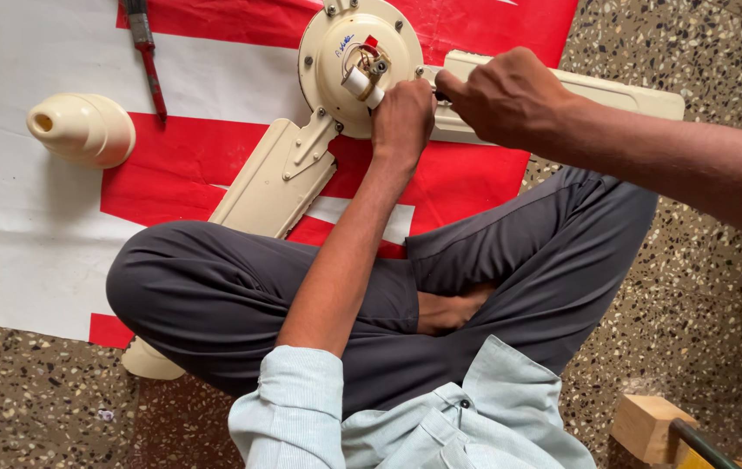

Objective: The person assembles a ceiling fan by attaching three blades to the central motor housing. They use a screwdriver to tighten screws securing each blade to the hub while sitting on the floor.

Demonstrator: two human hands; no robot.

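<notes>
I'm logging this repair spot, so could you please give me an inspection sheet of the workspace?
Surface: red-and-white sheet spread on a speckled floor.
Job's things: cream ceiling fan lying flat, motor hub face up with wires showing at its centre; one blade runs under the person's leg, another blade points right.
Clutter: cream cone cover lying left of the fan; red-handled screwdriver above it; wooden block at lower right.
Grippers: left hand on the hub's edge; right hand closed over the blade's root, whatever it holds is hidden.
Cables: only the hub's short wires.
Surroundings: nothing seen beyond the floor.
</notes>
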